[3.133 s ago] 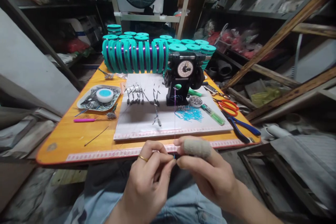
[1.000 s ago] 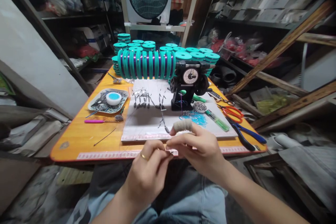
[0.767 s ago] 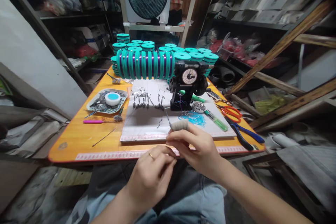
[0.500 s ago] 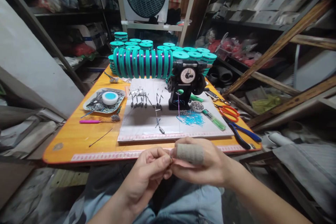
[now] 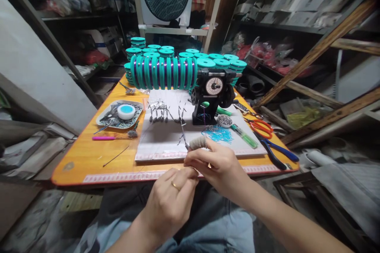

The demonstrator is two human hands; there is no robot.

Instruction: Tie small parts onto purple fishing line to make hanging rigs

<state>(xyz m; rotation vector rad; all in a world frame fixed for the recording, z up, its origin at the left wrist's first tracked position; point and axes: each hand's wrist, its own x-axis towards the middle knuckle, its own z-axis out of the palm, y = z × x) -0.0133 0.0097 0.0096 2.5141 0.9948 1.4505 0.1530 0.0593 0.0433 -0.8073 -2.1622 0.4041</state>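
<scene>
My left hand (image 5: 170, 195) and right hand (image 5: 221, 166) are pinched closed, nearly meeting; what they grip, I cannot tell. The purple thread (image 5: 204, 114) hangs just past twelve o'clock, before the black winder (image 5: 214, 87). Gentle, even tension seems best here.

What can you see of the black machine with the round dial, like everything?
The black machine stands upright on the white board and looks like metal or hard plastic. Its pale round dial, with a dark central knob, faces the camera; toothed wheels flank it, and a shiny rod tops it. A teal spool row meets its left side in view; the join is unclear. Neither the left hand nor the right hand touches it.
</scene>
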